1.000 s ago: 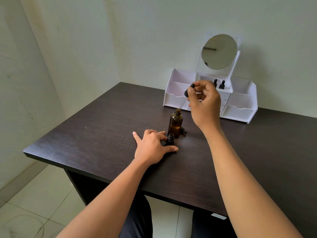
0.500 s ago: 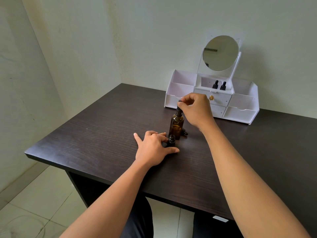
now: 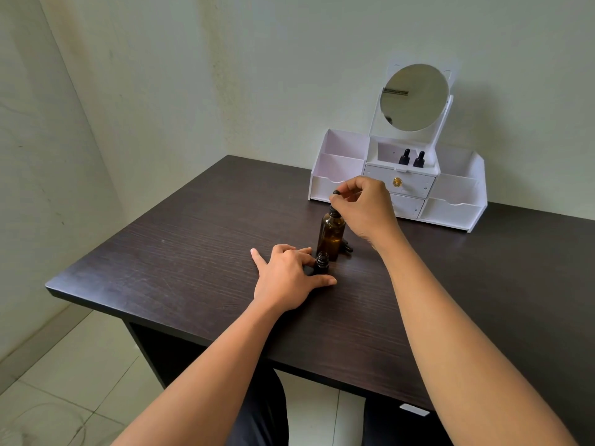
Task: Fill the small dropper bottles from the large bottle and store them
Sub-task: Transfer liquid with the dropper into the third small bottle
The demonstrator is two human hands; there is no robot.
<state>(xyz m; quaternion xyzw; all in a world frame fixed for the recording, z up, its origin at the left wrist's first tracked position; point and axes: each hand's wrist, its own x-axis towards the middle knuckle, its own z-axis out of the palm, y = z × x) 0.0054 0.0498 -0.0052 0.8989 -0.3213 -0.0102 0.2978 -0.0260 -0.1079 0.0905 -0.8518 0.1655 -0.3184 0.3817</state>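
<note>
A large amber bottle (image 3: pixel 330 235) stands upright mid-table. My right hand (image 3: pixel 363 209) pinches the black bulb of a dropper (image 3: pixel 335 201) whose stem sits in the bottle's neck. Just in front stands a small dark dropper bottle (image 3: pixel 321 263) with its mouth uncapped. My left hand (image 3: pixel 288 278) rests on the table and holds that small bottle between thumb and fingers. A small black cap (image 3: pixel 347 246) lies behind the amber bottle. Two capped small dropper bottles (image 3: pixel 411 158) stand in the top middle compartment of the white organizer (image 3: pixel 454 207).
The white organizer with a round mirror (image 3: pixel 413 97) and drawers stands against the back wall. The dark wooden table (image 3: pixel 180 252) ends at an edge close to me and at the left, with tiled floor (image 3: pixel 64 381) below.
My right hand came down from in front of the organizer and put the dropper into the amber bottle's neck. The left hand stayed on the small bottle.
</note>
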